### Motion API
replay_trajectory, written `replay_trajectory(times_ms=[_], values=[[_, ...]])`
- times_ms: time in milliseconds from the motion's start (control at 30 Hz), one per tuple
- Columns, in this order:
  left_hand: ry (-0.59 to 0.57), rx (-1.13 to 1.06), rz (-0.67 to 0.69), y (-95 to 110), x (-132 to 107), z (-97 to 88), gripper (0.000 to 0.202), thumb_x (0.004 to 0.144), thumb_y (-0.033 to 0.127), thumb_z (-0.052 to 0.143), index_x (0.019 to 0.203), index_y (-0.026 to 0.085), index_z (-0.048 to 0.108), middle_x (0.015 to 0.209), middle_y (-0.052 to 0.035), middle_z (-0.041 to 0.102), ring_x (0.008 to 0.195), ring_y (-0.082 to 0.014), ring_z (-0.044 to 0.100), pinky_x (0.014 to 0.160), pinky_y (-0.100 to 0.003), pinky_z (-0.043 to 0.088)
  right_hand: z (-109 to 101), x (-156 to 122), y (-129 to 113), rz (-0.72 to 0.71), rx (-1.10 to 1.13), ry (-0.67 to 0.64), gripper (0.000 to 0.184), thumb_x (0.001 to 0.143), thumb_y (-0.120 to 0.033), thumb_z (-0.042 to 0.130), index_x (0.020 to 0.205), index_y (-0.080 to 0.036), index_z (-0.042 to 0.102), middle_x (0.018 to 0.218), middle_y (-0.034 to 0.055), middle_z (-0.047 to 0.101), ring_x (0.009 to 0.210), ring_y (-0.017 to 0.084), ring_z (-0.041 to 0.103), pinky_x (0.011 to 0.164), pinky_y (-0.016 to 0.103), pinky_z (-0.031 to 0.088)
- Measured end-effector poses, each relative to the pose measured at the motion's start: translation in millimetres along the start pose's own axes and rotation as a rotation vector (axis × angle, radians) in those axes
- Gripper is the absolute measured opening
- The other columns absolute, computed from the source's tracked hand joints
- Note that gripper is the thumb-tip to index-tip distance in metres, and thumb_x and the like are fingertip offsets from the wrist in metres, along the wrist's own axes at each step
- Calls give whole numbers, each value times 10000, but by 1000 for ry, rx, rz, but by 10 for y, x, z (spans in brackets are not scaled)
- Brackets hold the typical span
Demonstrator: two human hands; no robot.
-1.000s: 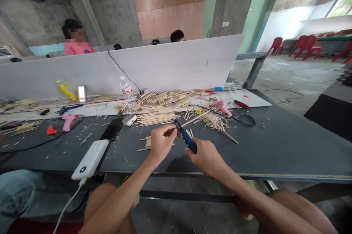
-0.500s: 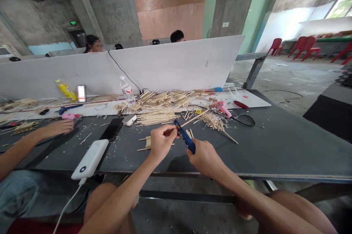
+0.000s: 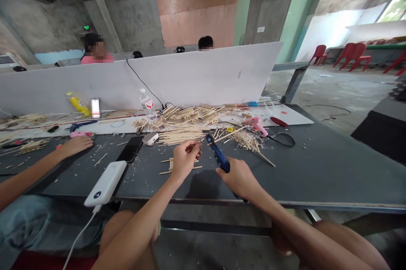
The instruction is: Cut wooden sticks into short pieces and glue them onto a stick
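A blue hot glue gun [image 3: 218, 157] is sitting in the right hand [image 3: 238, 179], and the hand is closing tight around its back end. The tip of the glue gun is pointing up and away, over a dark table [image 3: 330, 173]. The left hand [image 3: 187, 160] is hanging just beside the glue gun, with its fingertips [image 3: 197, 146] pinching close together, and nobody can tell if they are holding something tiny. A little stick frame [image 3: 177, 164] is lying under the left hand, near the glue gun. Farther past the glue gun, a big pile of thin wooden sticks [image 3: 180, 136] is lying on the table, and a pink glue gun [image 3: 256, 126] is resting up to the right. A white power bank [image 3: 105, 183] and a black phone [image 3: 131, 148] are lying to the left of the blue glue gun. Another person's hand [image 3: 75, 145] is resting on the table, far to the left of it. A white board [image 3: 203, 77] is standing behind it all
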State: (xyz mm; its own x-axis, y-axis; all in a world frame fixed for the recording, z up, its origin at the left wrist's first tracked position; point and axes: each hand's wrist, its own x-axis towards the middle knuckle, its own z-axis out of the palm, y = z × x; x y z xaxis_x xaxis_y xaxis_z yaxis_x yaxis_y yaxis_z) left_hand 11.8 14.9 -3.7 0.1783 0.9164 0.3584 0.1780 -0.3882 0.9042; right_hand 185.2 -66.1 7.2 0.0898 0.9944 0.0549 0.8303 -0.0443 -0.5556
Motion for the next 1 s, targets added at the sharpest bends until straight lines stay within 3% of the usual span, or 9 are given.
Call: replay_trajectory(times_ms=[167, 267, 333, 400, 467, 533, 633, 767, 1000], values=[[-179, 650, 219, -306, 157, -62, 175, 767, 184, 559, 697, 185, 720, 695, -50, 698, 664, -182, 623, 657, -275, 463, -159, -65, 28, 2, 125, -22, 125, 794, -273, 560, 711, -181, 578, 633, 51, 652, 593, 180, 597, 543, 252, 334], [-238, 730, 270, -422, 191, -38, 221, 720, 115, 548, 550, 183, 672, 610, -58, 661, 675, -193, 611, 711, -295, 456, -186, -129, 45, -14, 337, -128, 124, 794, -273, 551, 708, -183, 553, 566, 10, 609, 532, 155, 581, 526, 237, 370], [-243, 727, 282, -419, 179, -3, 194, 741, 124, 548, 641, 177, 706, 697, -78, 689, 748, -212, 626, 771, -320, 463, -196, -167, 41, -26, 527, -221, 135, 790, -290, 564, 715, -180, 538, 566, -7, 586, 517, 146, 575, 519, 234, 397], [-206, 701, 313, -348, 141, 42, 216, 815, 184, 533, 907, 156, 727, 940, -119, 709, 925, -248, 627, 859, -360, 460, -220, -195, 15, -36, 738, -335, 155, 777, -309, 594, 730, -174, 533, 583, -16, 569, 516, 138, 568, 516, 235, 418], [-149, 615, 382, -226, 85, 87, 326, 892, 259, 492, 1159, 140, 637, 1179, -152, 641, 1113, -265, 567, 947, -390, 433, -254, -213, -27, -33, 942, -456, 175, 758, -317, 629, 767, -167, 539, 600, -24, 561, 515, 129, 560, 520, 237, 433], [-120, 488, 465, -85, 23, 122, 343, 936, 287, 448, 1225, 155, 576, 1246, -144, 602, 1173, -242, 535, 982, -376, 417, -283, -222, -66, -16, 1106, -556, 197, 736, -309, 656, 801, -161, 544, 615, -25, 562, 507, 120, 551, 521, 238, 441], [-93, 357, 519, 91, -53, 141, 267, 965, 283, 404, 1072, 174, 623, 1122, -115, 656, 1069, -208, 590, 931, -333, 445, -276, -226, -88, -40, 1298, -658, 202, 722, -275, 670, 829, -145, 557, 633, -15, 564, 505, 115, 546, 520, 243, 454], [-23, 229, 435, 205, -102, 111, 227, 955, 327, 445, 935, 180, 617, 918, -67, 683, 864, -176, 627, 805, -282, 474, -174, -236, -64, -122, 1517, -797, 192, 737, -263, 662, 842, -133, 569, 618, -12, 547, 485, 106, 537, 479, 221, 426], [-22, 64, 375, 270, -211, 106, 257, 961, 346, 431, 847, 181, 591, 660, 4, 538, 600, -117, 471, 602, -229, 405, -76, -289, -59, -200, 1660, -1024, 300, 692, -325, 676, 898, -123, 594, 633, 7, 560, 510, 152, 586, 518, 273, 475]])
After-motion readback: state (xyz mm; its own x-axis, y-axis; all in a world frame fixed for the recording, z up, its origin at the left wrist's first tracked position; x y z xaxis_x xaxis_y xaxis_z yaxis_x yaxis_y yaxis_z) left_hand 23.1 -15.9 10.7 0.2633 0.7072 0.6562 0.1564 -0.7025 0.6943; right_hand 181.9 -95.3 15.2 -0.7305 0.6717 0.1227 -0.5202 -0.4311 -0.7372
